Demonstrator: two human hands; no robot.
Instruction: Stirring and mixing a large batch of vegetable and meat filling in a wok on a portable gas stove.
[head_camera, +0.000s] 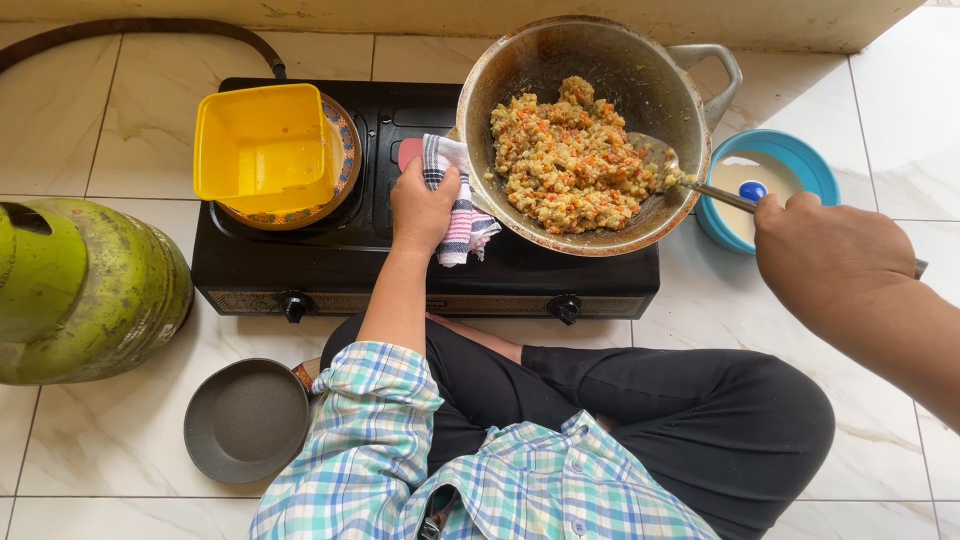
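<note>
Wok (560, 60), upper centre, is gripped through a cloth (455, 195) by the left hand (423, 205); spoon (665, 165) clasped by the right hand (825, 255) should be scraped steadily.

Bare tiles (120, 440) lie open beside the grey pan (247, 420); gas cylinder (85, 290) blocks left

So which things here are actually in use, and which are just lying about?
In use: left hand, striped cloth, tilted wok of fried mix, right hand, spoon, stove.

Lying about: yellow tub, patterned plate, grey pan, green gas cylinder, blue bowl.
</note>
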